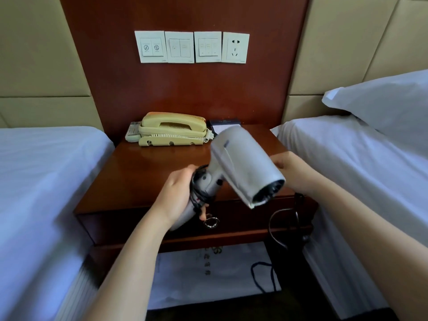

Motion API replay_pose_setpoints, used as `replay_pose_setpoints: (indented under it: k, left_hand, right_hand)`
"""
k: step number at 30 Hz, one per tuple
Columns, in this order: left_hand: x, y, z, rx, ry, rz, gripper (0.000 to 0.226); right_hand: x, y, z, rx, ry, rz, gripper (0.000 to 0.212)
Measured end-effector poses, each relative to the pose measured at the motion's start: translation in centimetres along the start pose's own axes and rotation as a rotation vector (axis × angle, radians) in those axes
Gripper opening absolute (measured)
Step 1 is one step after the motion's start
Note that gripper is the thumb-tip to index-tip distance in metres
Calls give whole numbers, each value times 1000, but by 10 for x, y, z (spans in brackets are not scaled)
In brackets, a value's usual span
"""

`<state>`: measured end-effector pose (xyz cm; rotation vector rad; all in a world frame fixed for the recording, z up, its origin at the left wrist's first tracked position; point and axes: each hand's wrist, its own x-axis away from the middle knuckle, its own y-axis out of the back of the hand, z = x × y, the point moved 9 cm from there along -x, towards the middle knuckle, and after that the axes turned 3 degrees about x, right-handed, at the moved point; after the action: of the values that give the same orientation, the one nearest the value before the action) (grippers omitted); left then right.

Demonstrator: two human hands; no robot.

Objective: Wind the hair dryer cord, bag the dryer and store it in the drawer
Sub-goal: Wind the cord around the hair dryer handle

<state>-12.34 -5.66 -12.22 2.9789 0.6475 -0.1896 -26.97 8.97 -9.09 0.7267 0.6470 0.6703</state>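
A grey hair dryer (240, 163) hangs in the air over the front of the wooden nightstand (143, 177), its barrel pointing down to the right. My left hand (178, 195) grips the dryer's handle, with black cord (199, 193) wound round it. My right hand (289, 170) holds the far side of the barrel. The loose end of the cord (280, 218) hangs in a loop below my right wrist. The drawer (243, 218) under the top is closed and has a metal ring pull (211, 222). A white drawstring bag (208, 274) lies on the low shelf beneath.
A cream telephone (171, 129) and a remote (133, 133) stand at the back of the nightstand beside a notepad (222, 126). Beds with white sheets flank it, left (46, 181) and right (347, 158). Switches and a wall socket (235, 47) sit on the panel above.
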Motion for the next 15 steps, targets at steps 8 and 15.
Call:
replay_pose_setpoints:
  k: [8,15]
  left_hand:
    - [1,27,27,402,260,-247,51]
    - [2,45,34,404,284,-330,69]
  right_hand:
    - [19,-59,29,244,120,397,21]
    - [39,-61,89,515,269,363,40]
